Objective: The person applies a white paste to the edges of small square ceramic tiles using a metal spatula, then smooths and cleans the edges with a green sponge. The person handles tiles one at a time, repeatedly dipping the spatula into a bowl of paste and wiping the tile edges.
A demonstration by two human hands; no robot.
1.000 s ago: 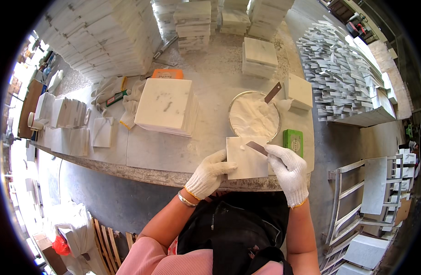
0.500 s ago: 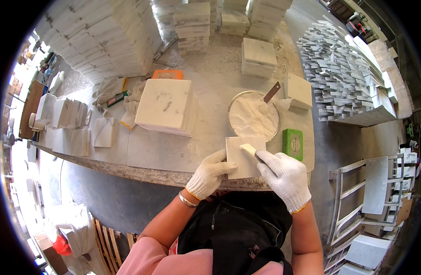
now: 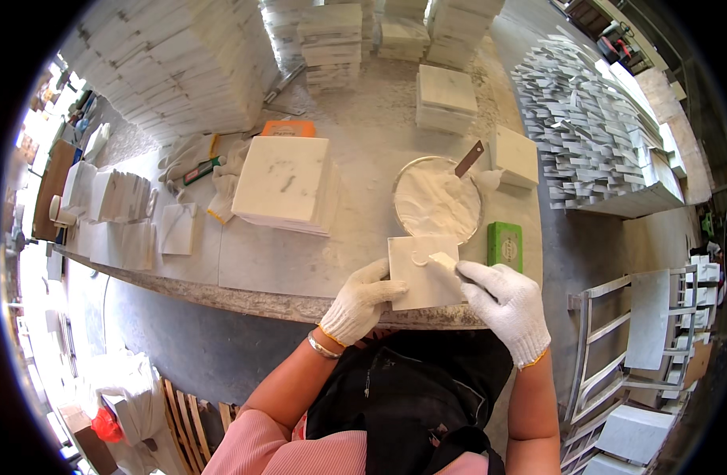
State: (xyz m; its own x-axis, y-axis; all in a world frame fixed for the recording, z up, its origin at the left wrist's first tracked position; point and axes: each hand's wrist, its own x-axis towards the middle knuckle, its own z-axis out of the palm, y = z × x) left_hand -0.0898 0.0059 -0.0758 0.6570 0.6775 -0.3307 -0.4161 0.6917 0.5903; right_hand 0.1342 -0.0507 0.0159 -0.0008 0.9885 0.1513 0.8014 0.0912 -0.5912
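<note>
Your right hand point(image 3: 504, 301) pinches a scraper point(image 3: 444, 260), left hand point(image 3: 363, 299) a white tile point(image 3: 417, 285).
Fingers closed on both; tile held at the table's point(image 3: 359, 218) front edge, just nearer you than the paste tub point(image 3: 395, 194), green box point(image 3: 505, 247) to the right.

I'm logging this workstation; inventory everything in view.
Table: 1, pale, centre
Held tile: 1, white, near table's front
Held scraper: 1, pale, at tile's right
Pan: 1, pale-rimmed, beyond tile
Paste: 1 mass, white, in pan
Second scraper: 1, brownish, standing in paste
Tile stack: 1, white, left of pan
Green box: 1, green, right of tile
Orange box: 1, orange, behind stack
Handled tool: 1, green, left of stack
Spare gloves: count unclear, off-white, beside tool
Other tile stacks: several, white, table's back and left
Strips: many, grey-white, piled right
Metal rack: 1, grey, lower right
Red item: 1, red, lower left
Left hand: 1, white-gloved, holding tile's left side
Right hand: 1, white-gloved, holding scraper
</note>
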